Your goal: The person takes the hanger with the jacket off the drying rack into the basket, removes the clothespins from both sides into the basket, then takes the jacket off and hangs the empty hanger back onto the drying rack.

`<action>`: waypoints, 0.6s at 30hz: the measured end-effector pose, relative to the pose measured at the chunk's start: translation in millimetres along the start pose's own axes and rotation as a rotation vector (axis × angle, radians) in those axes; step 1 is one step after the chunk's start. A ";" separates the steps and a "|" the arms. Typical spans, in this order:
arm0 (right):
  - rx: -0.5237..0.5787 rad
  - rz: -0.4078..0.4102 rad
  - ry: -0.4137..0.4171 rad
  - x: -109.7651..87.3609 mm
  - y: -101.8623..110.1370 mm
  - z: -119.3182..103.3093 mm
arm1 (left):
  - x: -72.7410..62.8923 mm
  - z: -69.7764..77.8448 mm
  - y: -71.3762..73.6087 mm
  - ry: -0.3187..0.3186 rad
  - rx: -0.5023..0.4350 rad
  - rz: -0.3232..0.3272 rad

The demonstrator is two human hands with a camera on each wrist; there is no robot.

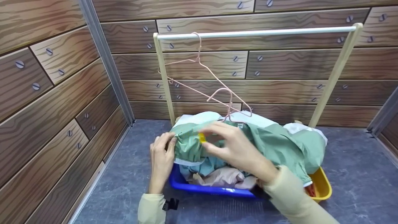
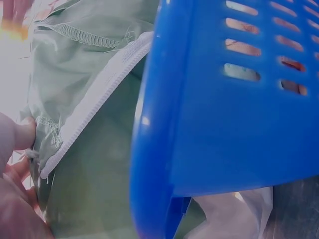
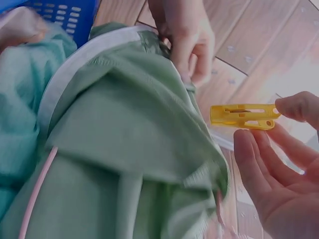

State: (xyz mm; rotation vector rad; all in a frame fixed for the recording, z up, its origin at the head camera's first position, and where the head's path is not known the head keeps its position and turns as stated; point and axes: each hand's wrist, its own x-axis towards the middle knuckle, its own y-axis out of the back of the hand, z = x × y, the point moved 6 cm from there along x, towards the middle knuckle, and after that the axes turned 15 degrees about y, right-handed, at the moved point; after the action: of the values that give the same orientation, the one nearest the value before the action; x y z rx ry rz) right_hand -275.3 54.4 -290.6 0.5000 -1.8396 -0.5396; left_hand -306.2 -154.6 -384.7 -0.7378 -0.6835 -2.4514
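Note:
A green garment with white trim (image 1: 276, 140) lies spread over the baskets, and a pink hanger (image 1: 230, 104) pokes up from its collar. At the garment's left edge my left hand (image 1: 161, 152) pinches the cloth between thumb and fingers, also visible in the left wrist view. My right hand (image 1: 238, 152) is held over the garment's middle. Between its thumb and fingertips is a yellow clothespin (image 3: 241, 115); in the right wrist view it is apart from the cloth.
A second pink hanger (image 1: 214, 74) hangs from the white bar (image 1: 258, 33) of a wooden-legged rack. Below the garment stand a blue basket (image 1: 211, 188) with crumpled clothes and a yellow basket (image 1: 325, 186) at the right. Wood-patterned walls enclose the grey floor.

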 end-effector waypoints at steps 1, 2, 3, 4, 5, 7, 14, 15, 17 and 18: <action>-0.003 0.009 0.001 -5.9 6.2 -2.6 | 0.0 -0.1 -0.5 0.002 -0.001 -0.001; -0.010 0.017 0.005 -11.6 12.0 -5.6 | -0.1 -0.3 -1.1 0.005 -0.002 -0.003; -0.028 0.021 0.014 -17.5 17.3 -9.4 | -0.1 -0.5 -1.5 0.006 -0.002 -0.004; -0.044 0.023 0.020 -23.7 21.8 -13.0 | -0.4 -1.0 -1.3 0.009 -0.003 -0.004; -0.061 0.025 0.036 -29.6 26.0 -17.1 | -0.6 -1.0 -0.9 0.012 -0.005 -0.006; -0.101 0.034 0.061 -42.4 34.3 -24.9 | -0.8 -1.4 -0.8 0.016 -0.006 -0.010; -0.187 0.157 0.009 -92.7 75.0 -45.0 | 0.7 -1.5 -0.8 0.020 -0.010 -0.022; -0.185 0.190 -0.013 -100.0 82.0 -48.0 | 0.7 -1.5 -0.5 0.019 -0.012 -0.022; -0.193 0.267 -0.071 -114.9 95.3 -53.1 | 0.9 -1.4 1.1 0.019 -0.013 -0.019; -0.200 0.304 -0.099 -123.0 101.6 -54.3 | 1.1 -1.6 1.9 0.018 -0.014 -0.015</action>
State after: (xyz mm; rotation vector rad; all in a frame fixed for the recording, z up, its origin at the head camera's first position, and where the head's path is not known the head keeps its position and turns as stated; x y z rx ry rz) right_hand -193.6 200.8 -308.0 0.0571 -1.8865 -0.5395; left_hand -306.5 -157.3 -384.6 -0.7184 -0.6676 -2.4756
